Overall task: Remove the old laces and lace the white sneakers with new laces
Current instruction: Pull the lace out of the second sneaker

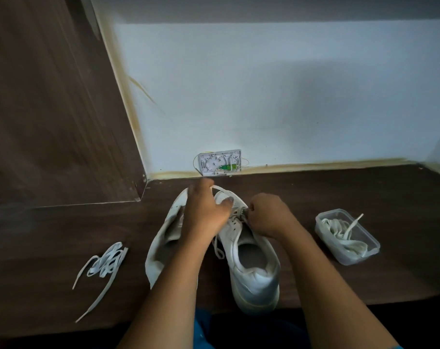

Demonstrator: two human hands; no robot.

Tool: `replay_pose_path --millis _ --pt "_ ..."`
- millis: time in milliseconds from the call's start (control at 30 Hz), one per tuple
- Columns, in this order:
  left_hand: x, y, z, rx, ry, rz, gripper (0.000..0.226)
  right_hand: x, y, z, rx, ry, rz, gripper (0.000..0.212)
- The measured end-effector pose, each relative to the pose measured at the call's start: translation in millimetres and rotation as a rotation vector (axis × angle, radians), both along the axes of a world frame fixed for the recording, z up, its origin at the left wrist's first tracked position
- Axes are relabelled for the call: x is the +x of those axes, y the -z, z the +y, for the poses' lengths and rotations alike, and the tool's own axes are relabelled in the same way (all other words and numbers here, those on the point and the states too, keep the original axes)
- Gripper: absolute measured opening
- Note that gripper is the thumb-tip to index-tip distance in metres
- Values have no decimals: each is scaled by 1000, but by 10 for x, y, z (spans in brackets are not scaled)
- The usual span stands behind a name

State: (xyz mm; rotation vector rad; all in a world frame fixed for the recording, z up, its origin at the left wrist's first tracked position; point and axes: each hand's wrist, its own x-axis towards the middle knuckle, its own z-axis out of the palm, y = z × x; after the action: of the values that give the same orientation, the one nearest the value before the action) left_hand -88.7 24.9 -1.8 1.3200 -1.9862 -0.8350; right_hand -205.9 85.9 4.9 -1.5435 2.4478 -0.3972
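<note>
Far left of the dark brown wooden counter [339,285]: loose flat white lace [105,263], dropped in a tangle, well apart from the work. It is likely kept out of the way; I cannot tell whether it is old or new.

Centre: two white low-top sneakers, heels toward the person.
- Left white sneaker [161,248] leans over, no lace visible.
- Left hand [204,210] lies across both toes, thumb on the right white sneaker [251,268], probably to steady it. Its curled fingers appear to hold a loop of the threaded white lace [217,249].
- Right hand [266,215]: fingers [254,206] closed tight, pinching that lace at the eyelets.

Right: clear plastic tub [370,238] of coiled cream laces [339,230], near — within reach.
</note>
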Motion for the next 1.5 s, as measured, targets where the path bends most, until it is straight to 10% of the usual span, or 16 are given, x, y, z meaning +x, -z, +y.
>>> replay_pose_path --millis 200,400,767,933,1200,1500 --pt "-124 0 156 1 310 -215 5 31 -9 53 32 -74 61 2" --pt "-75 55 45 148 339 -191 32 -7 -26 59 30 -34 4 16" --pt "38 50 7 219 355 -120 17 -110 -108 41 -445 540 -1092 19" --pt "53 3 2 100 370 -224 24 -136 -86 129 -169 251 -316 32" --pt "-13 -29 29 -49 420 -403 21 18 -95 201 -119 -63 -239 22" --pt "0 76 -29 327 404 115 40 31 -90 157 -142 -87 -126 10"
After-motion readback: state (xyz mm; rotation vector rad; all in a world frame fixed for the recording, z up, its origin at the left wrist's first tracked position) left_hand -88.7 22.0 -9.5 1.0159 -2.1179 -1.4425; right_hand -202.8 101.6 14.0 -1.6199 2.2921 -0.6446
